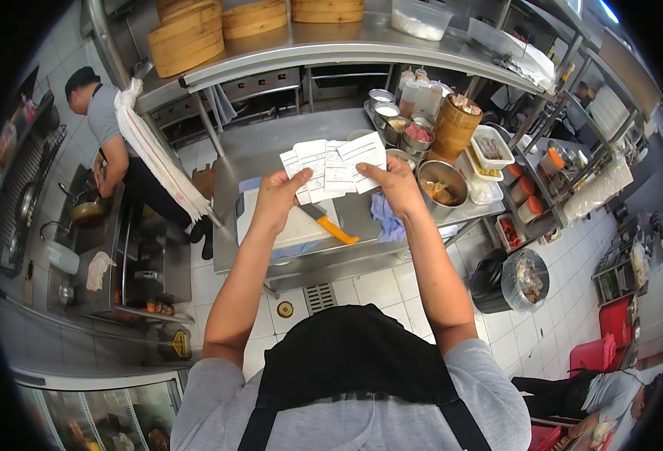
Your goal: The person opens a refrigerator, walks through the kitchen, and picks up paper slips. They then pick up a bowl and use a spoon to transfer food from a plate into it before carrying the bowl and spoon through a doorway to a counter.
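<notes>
Several white paper order slips (338, 169) with printed lines are spread like a fan above the steel worktable. My left hand (277, 197) pinches the slips on the left side, thumb on top. On the right side, my right hand (396, 186) grips the outer slips the same way. Below them, a knife with an orange handle (334, 227) lies across a white cutting board (271, 214), its blade partly hidden by the slips and hand. A crumpled blue cloth (386, 218) rests on the table just under my right hand.
Right of the slips stand a metal pot (442, 184), a bamboo steamer stack (458, 124), sauce bottles (422, 94) and metal ingredient tins (417, 137). A shelf (361, 54) crosses overhead. A co-worker (106, 143) stands at the left stove. A lined bin (525, 279) sits on the floor.
</notes>
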Demonstrator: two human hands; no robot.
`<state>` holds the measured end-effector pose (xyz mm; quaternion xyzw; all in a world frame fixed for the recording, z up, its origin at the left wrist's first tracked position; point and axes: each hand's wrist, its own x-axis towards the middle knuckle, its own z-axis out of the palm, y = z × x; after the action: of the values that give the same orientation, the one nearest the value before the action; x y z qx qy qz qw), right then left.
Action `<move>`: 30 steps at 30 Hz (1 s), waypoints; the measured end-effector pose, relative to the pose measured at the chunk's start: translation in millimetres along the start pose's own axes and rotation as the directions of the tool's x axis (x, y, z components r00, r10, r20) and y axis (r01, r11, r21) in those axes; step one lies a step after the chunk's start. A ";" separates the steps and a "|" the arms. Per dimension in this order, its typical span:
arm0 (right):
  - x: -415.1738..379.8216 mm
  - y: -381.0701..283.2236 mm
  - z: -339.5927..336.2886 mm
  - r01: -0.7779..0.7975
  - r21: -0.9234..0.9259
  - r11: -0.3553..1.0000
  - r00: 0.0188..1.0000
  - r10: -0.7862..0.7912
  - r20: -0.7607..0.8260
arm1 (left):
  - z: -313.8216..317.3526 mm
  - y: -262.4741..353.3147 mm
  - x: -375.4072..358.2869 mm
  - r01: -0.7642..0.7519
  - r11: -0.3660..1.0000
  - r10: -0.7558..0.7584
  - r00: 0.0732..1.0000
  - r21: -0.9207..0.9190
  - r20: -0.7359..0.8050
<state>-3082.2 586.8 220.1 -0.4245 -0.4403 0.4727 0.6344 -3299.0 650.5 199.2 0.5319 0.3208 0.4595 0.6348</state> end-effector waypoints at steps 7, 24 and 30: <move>-0.4 -1.2 4.7 -0.045 -0.084 0.995 0.994 0.053 0.098 | 7.2 8.6 -6.1 0.025 0.998 -0.022 0.999 -0.055 0.046; 9.2 20.6 6.1 0.011 -0.085 0.996 0.998 -0.005 0.070 | -0.3 -3.3 6.1 0.021 0.996 -0.027 0.997 0.091 0.069; 11.8 9.2 -1.2 0.003 -0.054 0.999 1.000 -0.005 -0.030 | 0.2 7.6 2.3 0.044 0.999 -0.046 0.993 0.018 0.108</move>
<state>-3081.1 599.9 212.9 -0.4476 -0.4440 0.4529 0.6304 -3299.8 652.7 206.8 0.5537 0.3016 0.4129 0.6573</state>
